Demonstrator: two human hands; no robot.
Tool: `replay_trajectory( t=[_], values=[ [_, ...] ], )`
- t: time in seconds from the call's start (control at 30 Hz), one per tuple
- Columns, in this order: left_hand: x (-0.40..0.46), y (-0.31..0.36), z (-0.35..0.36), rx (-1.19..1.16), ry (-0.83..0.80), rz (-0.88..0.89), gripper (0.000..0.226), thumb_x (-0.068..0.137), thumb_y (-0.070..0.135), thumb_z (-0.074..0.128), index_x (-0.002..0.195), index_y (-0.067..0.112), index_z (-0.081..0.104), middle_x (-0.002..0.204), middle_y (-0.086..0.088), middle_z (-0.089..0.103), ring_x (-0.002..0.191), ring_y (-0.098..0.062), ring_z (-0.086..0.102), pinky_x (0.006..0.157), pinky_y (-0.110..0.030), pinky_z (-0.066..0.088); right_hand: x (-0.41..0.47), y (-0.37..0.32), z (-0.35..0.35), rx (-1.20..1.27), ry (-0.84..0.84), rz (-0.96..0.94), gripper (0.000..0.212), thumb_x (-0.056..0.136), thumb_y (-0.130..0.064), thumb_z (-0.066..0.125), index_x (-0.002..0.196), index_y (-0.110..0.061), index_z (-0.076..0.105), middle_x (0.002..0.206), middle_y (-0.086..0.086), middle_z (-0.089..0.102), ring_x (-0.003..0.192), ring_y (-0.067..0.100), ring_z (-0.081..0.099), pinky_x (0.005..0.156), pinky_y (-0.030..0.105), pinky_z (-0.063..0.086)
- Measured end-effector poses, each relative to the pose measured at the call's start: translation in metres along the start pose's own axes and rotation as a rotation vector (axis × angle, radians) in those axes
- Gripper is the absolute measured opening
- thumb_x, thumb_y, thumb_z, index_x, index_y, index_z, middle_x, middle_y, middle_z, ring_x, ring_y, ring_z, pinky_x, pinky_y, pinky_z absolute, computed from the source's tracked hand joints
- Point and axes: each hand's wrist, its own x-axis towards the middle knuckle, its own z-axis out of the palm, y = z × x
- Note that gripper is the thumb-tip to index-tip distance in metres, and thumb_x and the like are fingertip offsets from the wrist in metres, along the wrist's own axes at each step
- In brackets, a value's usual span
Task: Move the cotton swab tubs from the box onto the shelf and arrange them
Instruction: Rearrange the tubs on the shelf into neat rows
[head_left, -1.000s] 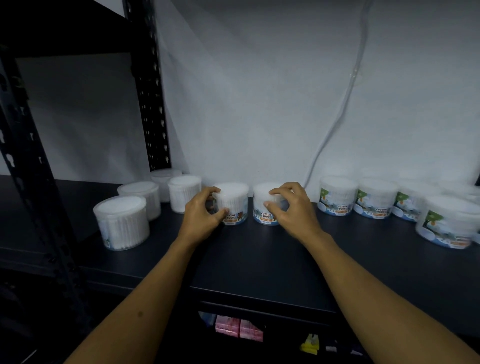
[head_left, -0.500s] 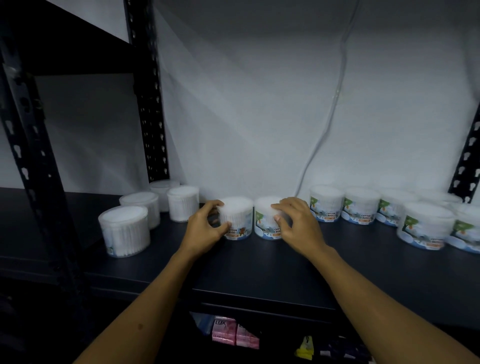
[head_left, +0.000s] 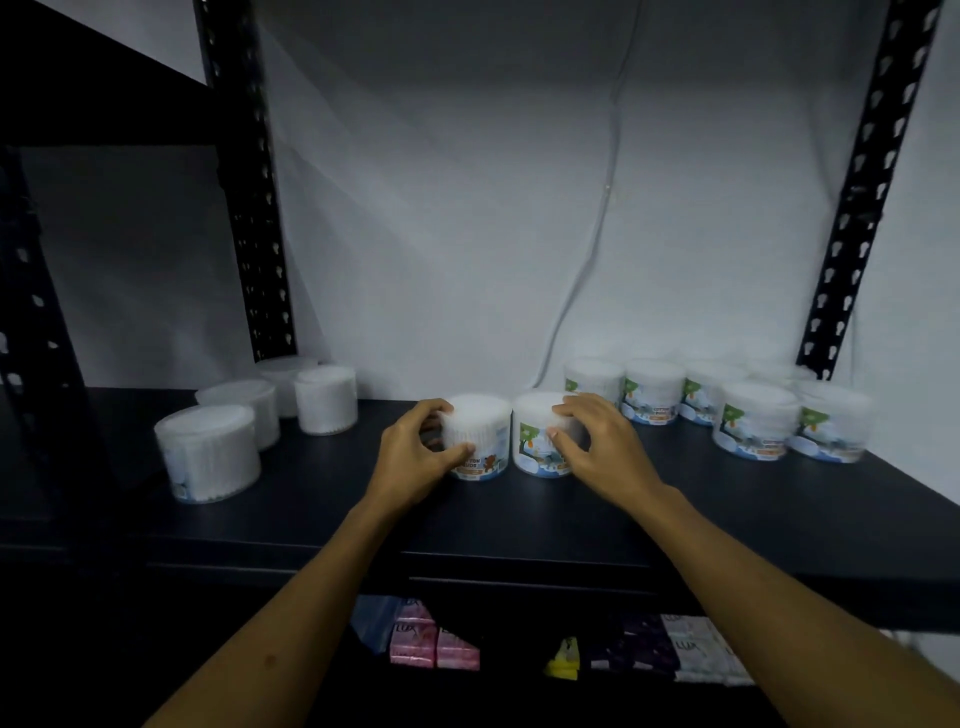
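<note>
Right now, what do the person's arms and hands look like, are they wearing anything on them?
Both forearms are bare as far as the picture shows: no sleeves, gloves, watch, bracelets or rings are visible on the left hand or the right hand. The fingernails look short and unpainted. A small dark mark shows on the left forearm.

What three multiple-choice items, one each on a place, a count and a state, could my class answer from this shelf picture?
1. Where do the unlabelled-looking tubs stand?
A. At the shelf's left end
B. On the lower shelf
C. Stacked on the labelled tubs

2. How many tubs do the hands hold?
A. None
B. Two
C. Four

3. How do the two held tubs stand?
A. On their sides
B. Lifted in the air
C. Upright on the shelf

Answers: 1 A, the plain white tubs sit left on the black shelf. 2 B, the left hand grips the left tub and the right hand grips the right tub. 3 C, both rest upright, side by side.
</note>
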Motion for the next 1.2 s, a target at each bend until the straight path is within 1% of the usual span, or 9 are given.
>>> replay_trajectory(
  t=[0.17, 0.3, 0.43, 0.53, 0.67, 0.83, 0.93, 1.07, 1.2],
  values=[
    [-0.004, 0.014, 0.031, 0.008, -0.028, 0.038, 0.048, 0.069, 0.013, 0.084, 0.109, 0.021, 0.060, 0.115, -0.001, 0.061, 0.101, -0.008, 0.062, 0.080, -0.018, 0.055, -0.019, 0.015, -0.031, -0.043, 0.024, 0.034, 0.035, 0.087, -0.030, 0.066, 0.117, -0.012, 0.064, 0.126, 0.003, 0.060, 0.127, 0.020, 0.046, 0.105, 0.035, 0.038],
    [-0.007, 0.025, 0.060, -0.010, -0.057, 0.066, 0.047, 0.068, 0.013, 0.085, 0.107, 0.021, 0.059, 0.113, -0.002, 0.061, 0.101, -0.011, 0.063, 0.081, -0.021, 0.056, -0.037, 0.027, -0.057, -0.078, 0.052, 0.050, 0.034, 0.086, -0.028, 0.067, 0.114, -0.010, 0.064, 0.123, 0.004, 0.062, 0.123, 0.022, 0.049, 0.103, 0.042, 0.042],
    [-0.010, 0.037, 0.090, -0.016, -0.091, 0.106, 0.046, 0.066, 0.014, 0.085, 0.104, 0.023, 0.059, 0.111, -0.003, 0.061, 0.098, -0.011, 0.063, 0.081, -0.023, 0.057, -0.055, 0.044, -0.084, -0.106, 0.075, 0.094, 0.034, 0.086, -0.028, 0.067, 0.116, -0.011, 0.064, 0.126, 0.005, 0.060, 0.125, 0.022, 0.048, 0.105, 0.041, 0.040],
    [-0.011, 0.047, 0.115, -0.027, -0.121, 0.132, 0.045, 0.066, 0.015, 0.085, 0.102, 0.025, 0.059, 0.109, -0.004, 0.061, 0.096, -0.012, 0.064, 0.081, -0.024, 0.057, -0.069, 0.056, -0.106, -0.135, 0.109, 0.093, 0.033, 0.085, -0.027, 0.068, 0.113, -0.010, 0.065, 0.121, 0.007, 0.062, 0.121, 0.024, 0.051, 0.102, 0.042, 0.042],
    [-0.013, 0.063, 0.151, -0.048, -0.166, 0.158, 0.044, 0.066, 0.016, 0.085, 0.101, 0.024, 0.059, 0.108, -0.004, 0.062, 0.095, -0.008, 0.063, 0.080, -0.024, 0.057, -0.090, 0.072, -0.138, -0.169, 0.137, 0.121, 0.032, 0.085, -0.029, 0.066, 0.112, -0.011, 0.065, 0.119, 0.005, 0.062, 0.118, 0.023, 0.053, 0.099, 0.037, 0.044],
    [-0.017, 0.082, 0.200, -0.073, -0.222, 0.201, 0.045, 0.067, 0.021, 0.085, 0.103, 0.024, 0.058, 0.108, -0.003, 0.062, 0.098, -0.013, 0.062, 0.080, -0.025, 0.057, -0.114, 0.091, -0.180, -0.266, 0.154, 0.163, 0.031, 0.086, -0.027, 0.066, 0.112, -0.010, 0.064, 0.119, 0.005, 0.063, 0.117, 0.021, 0.052, 0.099, 0.027, 0.037],
    [-0.020, 0.095, 0.227, -0.079, -0.251, 0.226, 0.045, 0.068, 0.023, 0.085, 0.105, 0.022, 0.059, 0.110, -0.003, 0.061, 0.098, -0.012, 0.061, 0.081, -0.027, 0.057, -0.127, 0.104, -0.205, -0.311, 0.144, 0.176, 0.033, 0.088, -0.030, 0.061, 0.115, -0.011, 0.064, 0.121, 0.006, 0.062, 0.118, 0.024, 0.051, 0.102, 0.032, 0.039],
    [-0.024, 0.112, 0.260, -0.074, -0.281, 0.238, 0.048, 0.070, 0.025, 0.084, 0.111, 0.020, 0.059, 0.114, -0.004, 0.060, 0.099, -0.013, 0.060, 0.083, -0.030, 0.056, -0.137, 0.117, -0.234, -0.371, 0.100, 0.210, 0.030, 0.091, -0.020, 0.062, 0.119, -0.012, 0.063, 0.123, 0.009, 0.061, 0.119, 0.028, 0.051, 0.103, 0.043, 0.042],
    [-0.026, 0.122, 0.290, -0.037, -0.272, 0.244, 0.050, 0.070, 0.032, 0.082, 0.113, 0.024, 0.057, 0.115, -0.002, 0.055, 0.099, -0.016, 0.058, 0.084, -0.036, 0.056, -0.136, 0.126, -0.249, -0.417, 0.044, 0.316, 0.033, 0.093, -0.012, 0.056, 0.126, -0.014, 0.060, 0.135, 0.010, 0.055, 0.136, 0.029, 0.036, 0.112, 0.040, 0.029]
  ],
)
